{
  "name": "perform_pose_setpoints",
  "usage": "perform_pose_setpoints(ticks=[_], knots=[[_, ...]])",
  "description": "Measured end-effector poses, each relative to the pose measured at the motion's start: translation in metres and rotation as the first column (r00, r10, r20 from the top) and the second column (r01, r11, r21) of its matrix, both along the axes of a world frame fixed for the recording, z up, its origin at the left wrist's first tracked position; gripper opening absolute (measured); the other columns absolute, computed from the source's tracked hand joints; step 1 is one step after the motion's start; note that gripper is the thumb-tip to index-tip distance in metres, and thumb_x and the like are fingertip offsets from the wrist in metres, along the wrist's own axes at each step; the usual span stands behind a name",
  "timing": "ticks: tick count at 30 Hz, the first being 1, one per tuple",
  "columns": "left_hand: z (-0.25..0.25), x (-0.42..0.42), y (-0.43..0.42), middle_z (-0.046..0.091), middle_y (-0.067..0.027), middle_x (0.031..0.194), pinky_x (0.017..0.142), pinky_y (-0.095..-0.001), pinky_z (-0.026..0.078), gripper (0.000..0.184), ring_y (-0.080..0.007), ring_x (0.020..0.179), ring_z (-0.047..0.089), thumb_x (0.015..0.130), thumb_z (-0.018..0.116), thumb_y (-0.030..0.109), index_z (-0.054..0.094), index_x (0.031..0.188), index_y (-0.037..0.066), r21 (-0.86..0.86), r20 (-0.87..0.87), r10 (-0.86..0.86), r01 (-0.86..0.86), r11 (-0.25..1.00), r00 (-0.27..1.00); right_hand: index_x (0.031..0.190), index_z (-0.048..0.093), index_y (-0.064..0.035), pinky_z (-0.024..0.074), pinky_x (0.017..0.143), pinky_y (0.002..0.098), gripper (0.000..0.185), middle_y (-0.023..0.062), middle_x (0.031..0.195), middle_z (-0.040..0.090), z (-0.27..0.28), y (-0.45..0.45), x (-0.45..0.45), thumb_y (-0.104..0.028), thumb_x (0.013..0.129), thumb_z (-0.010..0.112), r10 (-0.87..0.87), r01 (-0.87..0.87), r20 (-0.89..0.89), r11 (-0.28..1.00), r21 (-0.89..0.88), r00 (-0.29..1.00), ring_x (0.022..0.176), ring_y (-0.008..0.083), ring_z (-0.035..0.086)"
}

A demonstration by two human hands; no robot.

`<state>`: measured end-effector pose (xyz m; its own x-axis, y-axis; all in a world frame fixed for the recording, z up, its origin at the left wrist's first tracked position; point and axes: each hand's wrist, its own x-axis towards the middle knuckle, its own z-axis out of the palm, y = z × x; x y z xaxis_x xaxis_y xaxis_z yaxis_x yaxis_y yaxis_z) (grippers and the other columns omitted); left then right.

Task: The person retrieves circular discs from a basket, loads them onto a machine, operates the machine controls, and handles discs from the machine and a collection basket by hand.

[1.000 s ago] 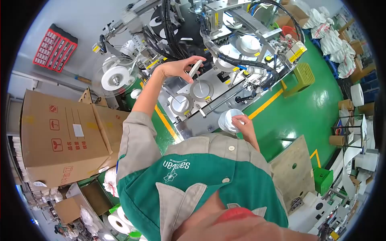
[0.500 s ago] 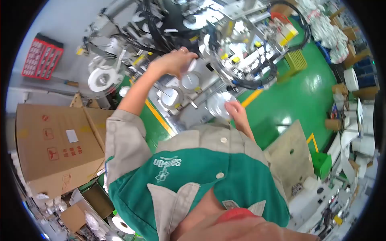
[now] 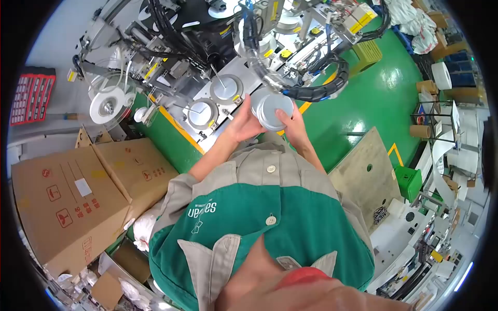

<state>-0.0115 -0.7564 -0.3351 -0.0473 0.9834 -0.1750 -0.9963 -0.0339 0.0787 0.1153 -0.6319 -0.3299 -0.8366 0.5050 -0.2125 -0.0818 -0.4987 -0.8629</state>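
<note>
A short stack of round, silver-grey discs (image 3: 277, 106) is held between both my hands, in front of my chest. My left hand (image 3: 245, 123) is curled against the stack's left side, its fingers partly hidden. From the right, my right hand (image 3: 295, 129) grips the discs with the thumb lying across the top face. Just beyond my left hand, two round holders sit on the machine's metal plate. The farther holder (image 3: 226, 88) and the nearer holder (image 3: 200, 113) each carry similar grey discs, with a thin rod reaching over them.
Machine arms and a thick black cable bundle (image 3: 324, 93) hang close beyond my hands. A white reel (image 3: 107, 107) stands at left, above large cardboard boxes (image 3: 72, 202). On the right are a wooden board (image 3: 368, 176), a green bin (image 3: 409, 182) and a yellow crate (image 3: 365, 56).
My left hand has come back from over the machine's holders to the discs in my right hand. Both hands now meet on one stack.
</note>
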Motion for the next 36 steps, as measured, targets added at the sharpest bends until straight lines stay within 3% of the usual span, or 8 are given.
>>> perform_pose_setpoints(ticks=[6, 8, 12, 22, 26, 29, 33, 36], knots=[[-0.023, 0.000, -0.008, 0.055, -0.0108, 0.128, 0.099, -0.0480, 0.045, 0.040, -0.0261, 0.116, 0.055, 0.095, 0.055, 0.021, 0.047, 0.131, 0.005, -0.245, -0.281, 0.027, -0.099, 0.965, 0.959, 0.115, 0.058, -0.0019, 0.0456, 0.084, 0.0291, 0.040, 0.0075, 0.114, 0.059, -0.029, 0.012, 0.012, -0.022, 0.084, 0.073, -0.046, -0.112, 0.321, 0.882, 0.457, 0.946, 0.094, 0.0159, 0.057], [-0.027, -0.001, -0.008, 0.062, -0.0117, 0.117, 0.090, -0.0431, 0.054, 0.038, -0.0250, 0.105, 0.063, 0.087, 0.064, 0.003, 0.052, 0.123, 0.002, -0.294, -0.359, 0.085, -0.199, 0.935, 0.930, 0.116, 0.058, -0.0016, 0.0486, 0.080, 0.0291, 0.042, 0.0080, 0.111, 0.061, -0.028, 0.014, 0.020, -0.022, 0.083, 0.074, -0.004, -0.071, 0.336, 0.975, 0.212, 0.942, 0.092, 0.0165, 0.059], [-0.050, -0.007, -0.004, 0.062, -0.0118, 0.116, 0.086, -0.0404, 0.056, 0.039, -0.0237, 0.104, 0.063, 0.087, 0.066, 0.008, 0.052, 0.123, 0.001, -0.391, -0.406, 0.076, -0.248, 0.887, 0.911, 0.117, 0.058, -0.0023, 0.0535, 0.074, 0.0286, 0.042, 0.0078, 0.108, 0.064, -0.033, 0.013, 0.025, -0.020, 0.083, 0.074, 0.010, 0.020, 0.268, 0.994, -0.109, 0.963, 0.092, 0.0169, 0.064], [-0.089, 0.004, -0.014, 0.056, -0.0114, 0.125, 0.092, -0.0439, 0.054, 0.057, -0.0249, 0.113, 0.058, 0.088, 0.068, 0.026, 0.042, 0.135, 0.008, -0.425, -0.289, -0.253, 0.114, 0.898, 0.923, 0.123, 0.055, -0.0103, 0.0529, 0.081, 0.0339, 0.043, 0.0036, 0.110, 0.064, -0.067, 0.035, 0.041, -0.024, 0.086, 0.071, 0.205, -0.162, 0.482, 0.978, -0.130, 0.852, 0.100, 0.0156, 0.062], [-0.112, 0.012, -0.018, 0.056, -0.0124, 0.127, 0.086, -0.0419, 0.056, 0.051, -0.0255, 0.111, 0.059, 0.089, 0.067, 0.024, 0.045, 0.132, 0.007, -0.403, -0.199, -0.179, 0.086, 0.911, 0.963, 0.128, 0.051, -0.0141, 0.0507, 0.079, 0.0328, 0.047, 0.0024, 0.113, 0.062, -0.082, 0.042, 0.045, -0.024, 0.087, 0.070, 0.124, -0.022, 0.339, 0.957, -0.290, 0.933, 0.099, 0.0152, 0.062], [-0.160, 0.017, -0.018, 0.057, -0.0106, 0.127, 0.085, -0.0388, 0.056, 0.048, -0.0247, 0.108, 0.061, 0.087, 0.070, 0.026, 0.049, 0.126, 0.008, -0.594, -0.036, -0.230, 0.164, 0.787, 0.973, 0.131, 0.047, -0.0149, 0.0502, 0.078, 0.0321, 0.049, 0.0030, 0.116, 0.061, -0.103, 0.046, 0.045, -0.023, 0.088, 0.068, 0.091, 0.019, 0.308, 0.941, -0.337, 0.947, 0.099, 0.0162, 0.062], [-0.168, 0.032, -0.002, 0.057, -0.0082, 0.124, 0.086, -0.0337, 0.055, 0.047, -0.0230, 0.111, 0.058, 0.085, 0.072, 0.033, 0.053, 0.122, 0.010, -0.831, -0.155, -0.102, -0.074, 0.551, 0.983, 0.131, 0.047, -0.0142, 0.0520, 0.079, 0.0328, 0.047, 0.0053, 0.118, 0.061, -0.163, 0.050, 0.038, -0.020, 0.089, 0.067, 0.098, 0.043, 0.352, 0.927, -0.373, 0.931, 0.100, 0.0178, 0.062], [-0.218, 0.025, -0.009, 0.056, -0.0135, 0.120, 0.087, -0.0420, 0.055, 0.047, -0.0298, 0.111, 0.056, 0.087, 0.070, 0.025, 0.049, 0.124, 0.004, -0.837, -0.094, 0.044, -0.103, 0.538, 0.995, 0.131, 0.048, -0.0115, 0.0539, 0.084, 0.0381, 0.045, 0.0078, 0.119, 0.060, -0.186, 0.044, 0.027, -0.016, 0.089, 0.065, 0.095, 0.033, 0.318, 0.926, -0.377, 0.943, 0.103, 0.0213, 0.062]])
